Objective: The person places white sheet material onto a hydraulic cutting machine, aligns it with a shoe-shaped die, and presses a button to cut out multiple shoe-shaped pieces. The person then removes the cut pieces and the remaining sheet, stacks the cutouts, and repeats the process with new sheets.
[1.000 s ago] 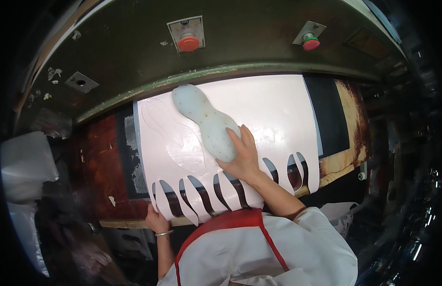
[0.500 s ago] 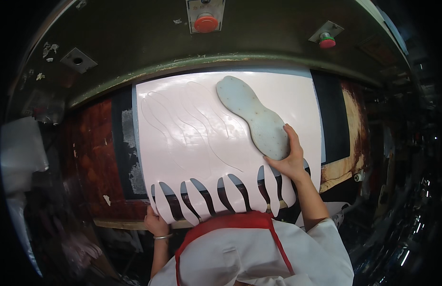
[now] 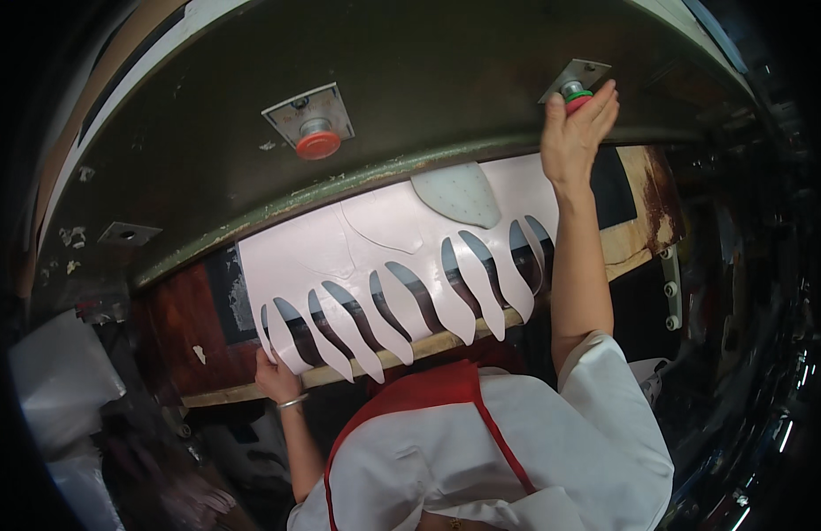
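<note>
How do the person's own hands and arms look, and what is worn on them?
The left hand and right hand are gloveless. A thin, round, silver-coloured bangle circles the left wrist; the right wrist shows none. A white fabric short sleeve leaves the right forearm bare.

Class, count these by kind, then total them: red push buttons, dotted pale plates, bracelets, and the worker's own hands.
Red push buttons: 2
Dotted pale plate, partly hidden: 1
Bracelet: 1
Hands, left hand and right hand: 2
Total: 6
</note>
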The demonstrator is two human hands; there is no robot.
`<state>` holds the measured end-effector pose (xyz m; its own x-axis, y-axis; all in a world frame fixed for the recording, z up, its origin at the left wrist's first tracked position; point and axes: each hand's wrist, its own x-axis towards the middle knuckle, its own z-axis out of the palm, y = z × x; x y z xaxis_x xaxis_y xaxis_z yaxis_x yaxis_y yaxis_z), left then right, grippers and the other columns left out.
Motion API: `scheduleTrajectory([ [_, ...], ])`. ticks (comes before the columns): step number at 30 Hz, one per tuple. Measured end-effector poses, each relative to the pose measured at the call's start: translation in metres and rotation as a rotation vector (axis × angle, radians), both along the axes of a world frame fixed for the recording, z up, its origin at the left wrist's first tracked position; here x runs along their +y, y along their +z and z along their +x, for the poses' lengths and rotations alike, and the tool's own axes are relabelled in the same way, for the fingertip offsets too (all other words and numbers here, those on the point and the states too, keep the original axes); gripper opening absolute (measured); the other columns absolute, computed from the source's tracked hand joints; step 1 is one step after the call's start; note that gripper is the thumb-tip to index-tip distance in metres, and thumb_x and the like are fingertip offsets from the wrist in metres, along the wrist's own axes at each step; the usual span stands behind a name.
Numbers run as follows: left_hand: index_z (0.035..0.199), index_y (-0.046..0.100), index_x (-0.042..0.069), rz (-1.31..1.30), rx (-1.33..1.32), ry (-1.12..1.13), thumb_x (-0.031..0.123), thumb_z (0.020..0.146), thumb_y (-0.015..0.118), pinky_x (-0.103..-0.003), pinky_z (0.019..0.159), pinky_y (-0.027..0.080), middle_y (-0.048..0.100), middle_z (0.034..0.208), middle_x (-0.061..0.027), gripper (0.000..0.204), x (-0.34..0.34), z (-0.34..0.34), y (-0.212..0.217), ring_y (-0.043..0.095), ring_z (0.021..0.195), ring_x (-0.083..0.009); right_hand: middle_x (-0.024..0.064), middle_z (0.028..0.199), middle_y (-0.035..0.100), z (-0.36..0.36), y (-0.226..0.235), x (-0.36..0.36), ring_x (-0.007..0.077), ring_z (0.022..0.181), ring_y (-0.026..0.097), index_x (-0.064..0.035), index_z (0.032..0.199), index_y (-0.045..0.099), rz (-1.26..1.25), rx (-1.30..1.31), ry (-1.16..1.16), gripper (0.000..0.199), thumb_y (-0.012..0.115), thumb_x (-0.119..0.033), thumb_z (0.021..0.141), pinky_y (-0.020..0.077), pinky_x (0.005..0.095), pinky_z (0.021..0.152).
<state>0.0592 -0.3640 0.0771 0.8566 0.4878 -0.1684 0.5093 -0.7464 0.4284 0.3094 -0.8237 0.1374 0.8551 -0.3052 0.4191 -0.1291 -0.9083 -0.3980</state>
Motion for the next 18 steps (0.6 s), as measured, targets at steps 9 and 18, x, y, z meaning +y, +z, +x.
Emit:
scheduleTrajectory([
  [9,0.087,0.06,0.007,0.019,0.149,-0.006,0.029,0.09,0.055,-0.047,0.058,0.045,0.063,0.071,-0.0192,0.024,0.019,0.076,-0.027,0.063,0.068,-0.0407,0.0358,0.148,0.006,-0.003,-0.047,0.003,0.0481,0.139,0.01,0.0079,0.145,0.0,-0.029,0.026,0.02,0.099,0.066,-0.037,0.085,0.016,0.0506,0.112],
  [18,0.074,0.057,0.0,-0.084,0.007,0.072,0.03,0.097,0.051,-0.036,0.053,0.041,0.056,0.058,-0.0121,0.038,0.023,0.064,-0.035,0.049,0.053,-0.0161,0.0167,0.074,0.067,-0.122,-0.073,-0.046,0.0318,0.068,0.065,0.0049,0.104,0.064,0.536,0.462,-0.361,0.035,0.066,-0.025,0.086,0.0498,0.0382,0.065],
])
